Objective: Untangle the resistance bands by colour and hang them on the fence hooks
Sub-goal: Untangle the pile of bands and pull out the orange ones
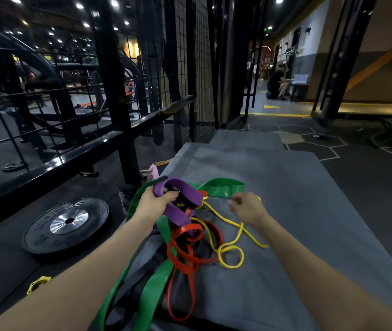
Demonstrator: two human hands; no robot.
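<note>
A tangle of resistance bands lies on the grey mat [285, 187]. My left hand [154, 199] grips the wide purple band [185, 187], lifted above the pile. My right hand [247, 206] pinches the thin yellow band [228, 249], which loops down onto the mat. A wide green band [223, 187] runs behind both hands and down toward me. Orange-red bands [185, 256] are knotted under the purple one, with a black band [142, 271] beneath. The black wire fence [156, 68] stands at the left and ahead.
A black weight plate [68, 223] lies flat on the floor left of the mat. A small yellow collar [38, 284] sits near it. Dark straps [159, 130] hang on the fence. A person [277, 84] crouches far down the corridor.
</note>
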